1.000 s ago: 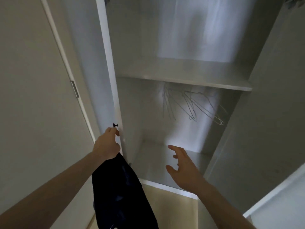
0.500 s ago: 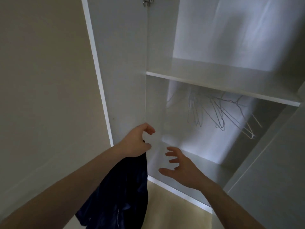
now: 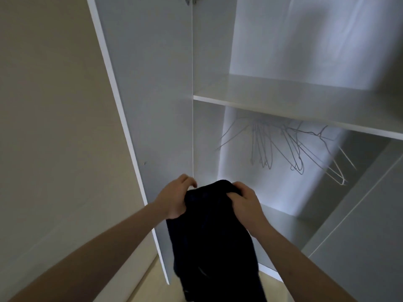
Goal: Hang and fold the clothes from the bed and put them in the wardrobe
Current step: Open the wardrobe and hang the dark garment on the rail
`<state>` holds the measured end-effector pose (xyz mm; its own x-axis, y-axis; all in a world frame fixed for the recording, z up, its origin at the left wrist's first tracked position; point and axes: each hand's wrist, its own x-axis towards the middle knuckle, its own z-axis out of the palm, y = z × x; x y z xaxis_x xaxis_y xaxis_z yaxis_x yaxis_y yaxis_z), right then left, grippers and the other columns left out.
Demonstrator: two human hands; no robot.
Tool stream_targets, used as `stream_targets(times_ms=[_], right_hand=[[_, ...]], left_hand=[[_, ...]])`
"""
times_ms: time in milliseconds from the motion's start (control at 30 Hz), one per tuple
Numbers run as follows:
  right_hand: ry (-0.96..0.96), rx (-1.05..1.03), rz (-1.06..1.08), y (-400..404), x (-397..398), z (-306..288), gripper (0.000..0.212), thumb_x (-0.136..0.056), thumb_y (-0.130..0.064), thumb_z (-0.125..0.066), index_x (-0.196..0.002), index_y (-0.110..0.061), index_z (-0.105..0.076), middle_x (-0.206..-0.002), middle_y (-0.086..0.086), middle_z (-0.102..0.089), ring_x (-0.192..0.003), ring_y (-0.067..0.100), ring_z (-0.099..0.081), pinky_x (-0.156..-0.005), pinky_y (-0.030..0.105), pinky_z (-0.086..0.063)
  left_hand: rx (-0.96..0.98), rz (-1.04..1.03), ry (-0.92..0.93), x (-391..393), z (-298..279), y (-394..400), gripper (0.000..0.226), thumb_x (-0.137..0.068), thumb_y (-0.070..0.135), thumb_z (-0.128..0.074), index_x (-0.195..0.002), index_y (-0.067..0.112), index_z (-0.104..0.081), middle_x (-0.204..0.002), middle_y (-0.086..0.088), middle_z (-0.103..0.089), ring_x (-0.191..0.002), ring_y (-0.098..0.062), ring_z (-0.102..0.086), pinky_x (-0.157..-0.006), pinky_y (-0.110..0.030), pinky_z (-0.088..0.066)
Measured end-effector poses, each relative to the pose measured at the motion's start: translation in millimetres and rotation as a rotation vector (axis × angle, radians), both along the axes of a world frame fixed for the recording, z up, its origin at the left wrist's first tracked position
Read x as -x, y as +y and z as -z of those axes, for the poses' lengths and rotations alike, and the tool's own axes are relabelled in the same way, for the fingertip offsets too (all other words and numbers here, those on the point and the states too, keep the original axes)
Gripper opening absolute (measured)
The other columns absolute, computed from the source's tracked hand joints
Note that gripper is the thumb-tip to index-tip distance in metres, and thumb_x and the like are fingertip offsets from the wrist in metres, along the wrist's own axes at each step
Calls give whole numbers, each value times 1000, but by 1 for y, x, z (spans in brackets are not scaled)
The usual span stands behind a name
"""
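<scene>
You have the dark garment bunched at its top edge between your left hand and right hand, both grips curled tight on the cloth, the rest hanging down in front of the open wardrobe. Find the collar or waistband and spread it flat before you reach for a wire hanger under the shelf, keeping one grip on the cloth.

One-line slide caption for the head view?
Both hands, left hand and right hand, grip a dark garment before wire hangers in the open wardrobe.

Single head view, close before open wardrobe
</scene>
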<state>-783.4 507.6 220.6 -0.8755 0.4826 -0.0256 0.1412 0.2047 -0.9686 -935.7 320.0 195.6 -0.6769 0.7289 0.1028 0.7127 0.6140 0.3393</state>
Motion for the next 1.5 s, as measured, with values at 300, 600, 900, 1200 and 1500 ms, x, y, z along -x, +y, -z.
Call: stream_targets(times_ms=[300, 600, 900, 1200, 1500], right_hand=[[-65, 12, 246, 62, 30, 13, 9, -96, -17, -58, -93, -18, -66, -82, 1, -70, -69, 11, -63, -63, 25, -48], [-369, -163, 346, 128, 80, 59, 11, -99, -26, -52, -106, -20, -58, -94, -3, -66, -80, 8, -61, -62, 27, -44], [-407, -41, 130, 156, 197, 74, 40, -90, -23, -65, -128, -20, -57, -110, -2, -67, -90, 17, -65, -91, 40, -57], [-318, 193, 111, 183, 374, 73, 71, -98, -26, -67, -158, -8, -35, -108, 10, -62, -105, 26, -60, -105, 46, -54], [-447, 43, 132, 215, 449, 98, 46, -100, -26, -62, -132, 7, -60, -99, 17, -71, -94, 32, -70, -94, 44, -58]], left_hand=[[220, -336, -134, 60, 73, 13, 21, -86, 28, -66, -97, 33, -48, -98, 7, -58, -87, -20, -60, -69, -31, -43], [-293, -359, -1112, 133, 34, 84, 26, -92, 25, -64, -106, 6, -74, -83, -8, -75, -73, -20, -72, -61, -30, -59], [-496, -392, -1116, 174, 1, 111, 19, -96, 29, -67, -96, 14, -79, -89, -9, -80, -78, -23, -77, -68, -26, -59], [-599, -549, -1085, 215, 4, 117, 18, -102, 27, -62, -104, 11, -71, -96, -13, -75, -81, -25, -74, -68, -29, -56], [-711, -741, -1084, 230, 27, 135, 24, -102, 29, -61, -114, 11, -70, -105, -14, -77, -96, -31, -75, -85, -40, -60]])
